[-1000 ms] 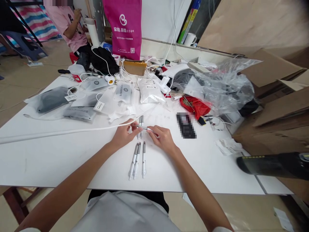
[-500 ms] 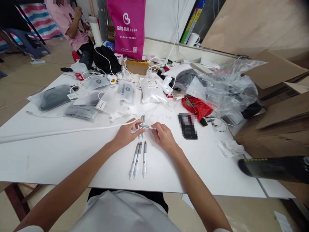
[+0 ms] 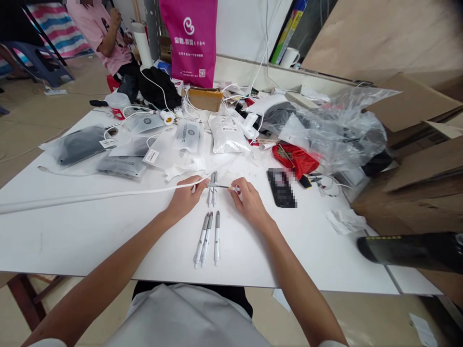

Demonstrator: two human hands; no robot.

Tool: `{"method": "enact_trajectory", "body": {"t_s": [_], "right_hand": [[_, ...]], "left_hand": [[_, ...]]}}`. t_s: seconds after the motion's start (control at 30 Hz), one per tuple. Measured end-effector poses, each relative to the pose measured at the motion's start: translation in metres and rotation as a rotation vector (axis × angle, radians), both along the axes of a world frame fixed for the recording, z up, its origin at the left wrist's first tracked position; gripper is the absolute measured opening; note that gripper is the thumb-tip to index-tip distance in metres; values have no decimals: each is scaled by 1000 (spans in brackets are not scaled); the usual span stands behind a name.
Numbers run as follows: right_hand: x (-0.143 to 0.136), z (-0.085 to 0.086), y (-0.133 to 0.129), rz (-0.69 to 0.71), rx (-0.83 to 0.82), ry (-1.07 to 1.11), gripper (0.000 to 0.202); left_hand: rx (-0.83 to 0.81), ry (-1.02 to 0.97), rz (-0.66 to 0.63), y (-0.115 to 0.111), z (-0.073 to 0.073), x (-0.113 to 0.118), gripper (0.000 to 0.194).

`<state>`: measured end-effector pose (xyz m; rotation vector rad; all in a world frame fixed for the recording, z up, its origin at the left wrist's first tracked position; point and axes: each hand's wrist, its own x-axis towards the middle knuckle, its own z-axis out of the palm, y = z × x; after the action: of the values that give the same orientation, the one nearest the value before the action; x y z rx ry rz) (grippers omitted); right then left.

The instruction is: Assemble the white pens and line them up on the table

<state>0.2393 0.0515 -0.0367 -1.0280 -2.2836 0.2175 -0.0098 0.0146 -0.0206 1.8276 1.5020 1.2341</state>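
Between my hands, above the white table (image 3: 108, 231), a pen is parted into two sections with its thin dark refill (image 3: 222, 186) bared in the middle. My left hand (image 3: 186, 196) is closed in a pinch on the pen's grey front section. Pinched in my right hand (image 3: 249, 200) is the white rear barrel (image 3: 236, 189). Below my hands lie three grey-and-white pens: a left pen (image 3: 201, 241), one touching or close beside it (image 3: 207, 241), and a right pen (image 3: 217, 238) slightly apart. More pens (image 3: 212, 196) lie behind, partly covered by the refill.
A white cable (image 3: 108, 195) crosses the table to my left hand. Packaged pouches (image 3: 123, 166), a white parcel (image 3: 227, 135), a red bag (image 3: 294, 160) and clear plastic (image 3: 325, 130) crowd the back. A phone (image 3: 281, 188) lies right; a black cylinder (image 3: 408, 250) juts in. A person in pink (image 3: 104, 38) sits far left.
The pen's two sections have come apart, baring the refill between them. My hands have moved slightly away from each other, and the left fingers have closed in more tightly.
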Motion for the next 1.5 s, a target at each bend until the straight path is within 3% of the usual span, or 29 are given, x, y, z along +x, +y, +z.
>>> {"method": "enact_trajectory", "body": {"t_s": [0.17,0.33,0.57,0.8,1.5], "right_hand": [[1,3,2,64,52,-64,24],[5,6,5,53,74,-66,23],[16,9,10,7,88,-45,25],[33,11,20,-37,105,17,25],[23,7,14,67,59,-56,25]], "left_hand": [[-43,-6,-55,-1,1,3,38],[-45,-112,-6,2,-1,1,35],[-118,-378,-1,9,-5,-3,30],[-259,-593,81,17,-5,-9,33],[-149,-433,-51,10,-4,-5,27]]}}
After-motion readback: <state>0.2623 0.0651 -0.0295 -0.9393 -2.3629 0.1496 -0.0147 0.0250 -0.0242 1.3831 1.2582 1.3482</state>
